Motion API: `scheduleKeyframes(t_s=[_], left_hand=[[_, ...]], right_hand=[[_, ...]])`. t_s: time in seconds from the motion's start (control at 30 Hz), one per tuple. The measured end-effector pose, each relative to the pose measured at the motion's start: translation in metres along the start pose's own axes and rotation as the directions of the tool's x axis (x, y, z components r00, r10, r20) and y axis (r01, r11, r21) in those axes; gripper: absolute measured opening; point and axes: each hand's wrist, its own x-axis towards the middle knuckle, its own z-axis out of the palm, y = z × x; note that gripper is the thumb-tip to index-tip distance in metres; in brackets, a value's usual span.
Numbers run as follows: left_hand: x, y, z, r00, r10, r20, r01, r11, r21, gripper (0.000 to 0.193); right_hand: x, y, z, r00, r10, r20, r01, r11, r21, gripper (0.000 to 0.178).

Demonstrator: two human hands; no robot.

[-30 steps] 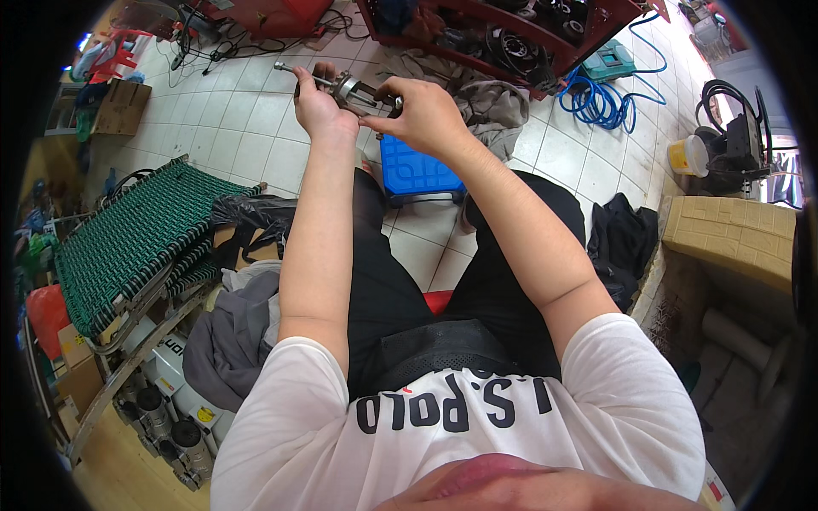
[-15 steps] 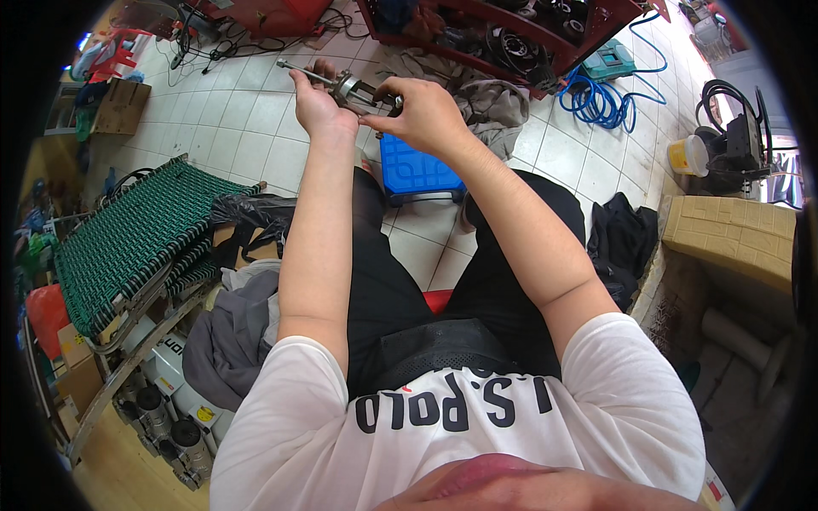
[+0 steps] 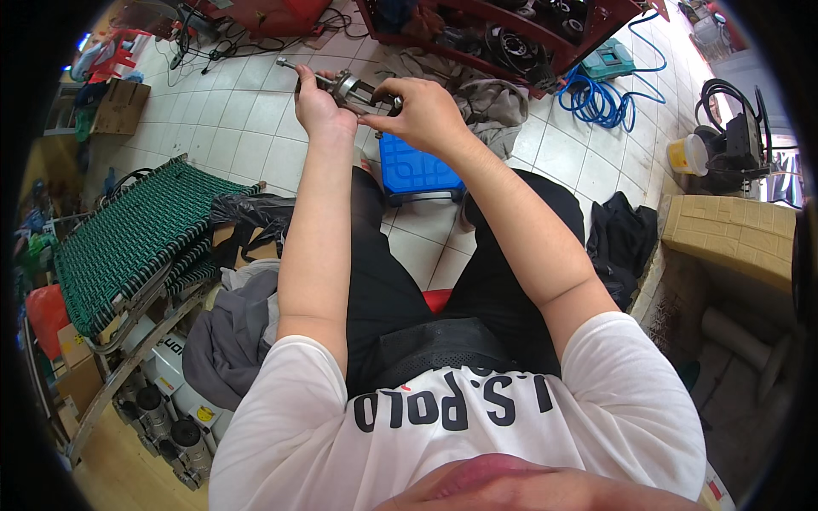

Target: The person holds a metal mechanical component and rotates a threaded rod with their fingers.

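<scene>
Left hand (image 3: 322,111) shifted slightly, metal tool (image 3: 346,87) across it to right hand (image 3: 426,115)

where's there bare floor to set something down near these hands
Bare tile lies left of the left hand, between the cables and the green woven panel. Another patch lies between the blue hose and the black cloth. It is crowded past the right hand, where grey cloth lies by the red shelf.

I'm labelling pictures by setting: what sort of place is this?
Probably a repair workshop, judging by the red metal rack of dark round parts, the coiled blue hose and the handheld silver metal mechanism.
</scene>
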Motion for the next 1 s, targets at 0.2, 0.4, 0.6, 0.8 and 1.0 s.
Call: scheduleKeyframes(t_s=[0.2,0.4,0.6,0.8,1.0], left_hand=[[0.007,-0.001,-0.004,0.999,0.024,0.026,-0.025,0.999,0.046,0.032],[0.005,-0.002,-0.004,1.0,0.007,0.016,-0.007,0.999,0.036,0.027],[0.008,-0.003,-0.007,0.997,-0.033,0.069,0.032,0.999,0.012,0.029],[-0.002,-0.002,0.004,0.998,-0.051,0.041,0.051,0.999,0.006,0.032],[0.003,-0.001,0.0,0.997,-0.048,0.057,0.046,0.998,0.036,0.029]], right_hand=[[0.001,-0.001,0.001,1.0,-0.007,-0.006,0.007,1.0,-0.001,0.048],[0.0,-0.001,0.0,1.0,-0.006,-0.006,0.006,1.0,-0.012,0.047],[0.0,0.0,0.002,1.0,-0.002,-0.018,0.003,1.0,0.012,0.047],[0.0,0.003,0.001,1.0,0.011,-0.014,-0.011,1.0,0.016,0.05],[0.0,0.002,0.002,1.0,-0.015,-0.019,0.015,1.0,0.005,0.051]])
